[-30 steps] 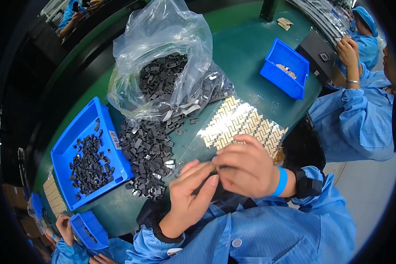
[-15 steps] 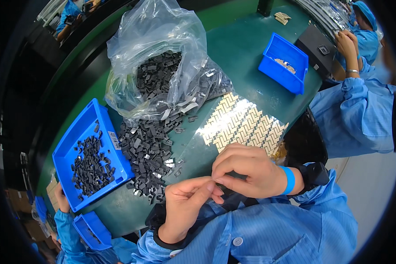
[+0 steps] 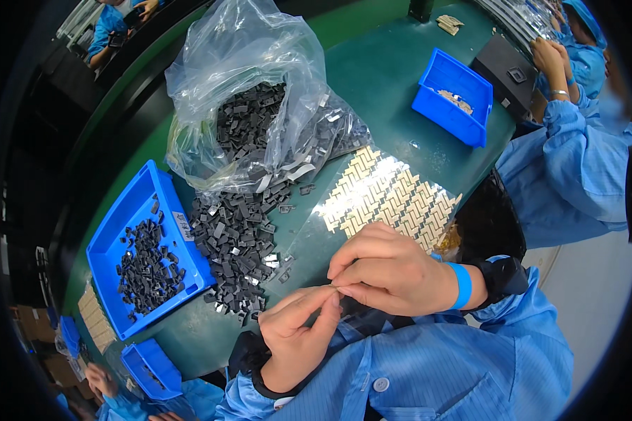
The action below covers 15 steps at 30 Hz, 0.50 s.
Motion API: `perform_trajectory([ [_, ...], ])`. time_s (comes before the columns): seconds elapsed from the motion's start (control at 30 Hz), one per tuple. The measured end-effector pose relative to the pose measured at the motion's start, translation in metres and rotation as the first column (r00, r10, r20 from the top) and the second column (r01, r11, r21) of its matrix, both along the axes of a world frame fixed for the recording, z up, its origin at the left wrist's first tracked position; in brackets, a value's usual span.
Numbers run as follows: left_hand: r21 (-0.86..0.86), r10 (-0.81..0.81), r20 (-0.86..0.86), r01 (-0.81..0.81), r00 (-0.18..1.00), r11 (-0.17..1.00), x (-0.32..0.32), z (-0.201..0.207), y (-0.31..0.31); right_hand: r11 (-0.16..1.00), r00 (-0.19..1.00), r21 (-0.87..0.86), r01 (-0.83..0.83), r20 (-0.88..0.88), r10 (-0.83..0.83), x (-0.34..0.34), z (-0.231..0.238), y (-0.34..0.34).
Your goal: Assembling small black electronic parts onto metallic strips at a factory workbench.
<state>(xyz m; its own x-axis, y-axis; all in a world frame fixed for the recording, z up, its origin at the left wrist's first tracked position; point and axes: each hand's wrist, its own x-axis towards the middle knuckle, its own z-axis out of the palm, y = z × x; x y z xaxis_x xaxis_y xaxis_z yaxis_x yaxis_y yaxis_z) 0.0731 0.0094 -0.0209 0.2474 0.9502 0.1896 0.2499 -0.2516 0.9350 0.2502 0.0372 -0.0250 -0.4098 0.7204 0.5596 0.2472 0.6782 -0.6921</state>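
Observation:
My left hand [image 3: 298, 330] and my right hand [image 3: 390, 272] meet at their fingertips, low in the middle of the view. Thumb and forefinger of each are pinched together. A sliver of something thin and tan seems to show between them, too small to name. Just beyond the right hand lies a sheet of cream-coloured small strips [image 3: 361, 188] set in a zigzag pattern. To the left of my hands spreads a loose heap of small black plastic parts [image 3: 235, 242].
A clear plastic bag [image 3: 253, 52] of black parts stands behind the heap. Left is a large blue tray [image 3: 109, 259] of similar parts, with a small blue bin [image 3: 151, 368] nearer. Another blue bin [image 3: 449, 84] holds light scraps. Co-workers sit at the right and lower left.
My hands have shifted slightly left, and the left fingers have drawn into a tighter pinch. A co-worker's hand at the lower left has moved off the large blue tray's side, uncovering tan strips.

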Motion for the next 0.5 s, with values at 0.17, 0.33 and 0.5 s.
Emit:
perform_trajectory([
  [0.17, -0.104, -0.011, 0.153, 0.027, 0.988, 0.994, 0.001, -0.006, -0.005, 0.986, 0.994, -0.133, -0.101, -0.056, 0.094, 0.006, -0.006, -0.002],
  [0.33, -0.294, 0.071, 0.417, 0.061, 0.906, 0.954, -0.004, -0.015, -0.006, 0.684, 0.889, -0.675, -0.276, -0.450, -0.085, 0.017, -0.007, -0.006],
  [0.5, -0.308, 0.113, 0.506, 0.056, 0.855, 0.950, 0.003, -0.016, -0.006, 0.606, 0.847, -0.698, -0.381, -0.526, -0.074, 0.004, -0.010, -0.014],
])
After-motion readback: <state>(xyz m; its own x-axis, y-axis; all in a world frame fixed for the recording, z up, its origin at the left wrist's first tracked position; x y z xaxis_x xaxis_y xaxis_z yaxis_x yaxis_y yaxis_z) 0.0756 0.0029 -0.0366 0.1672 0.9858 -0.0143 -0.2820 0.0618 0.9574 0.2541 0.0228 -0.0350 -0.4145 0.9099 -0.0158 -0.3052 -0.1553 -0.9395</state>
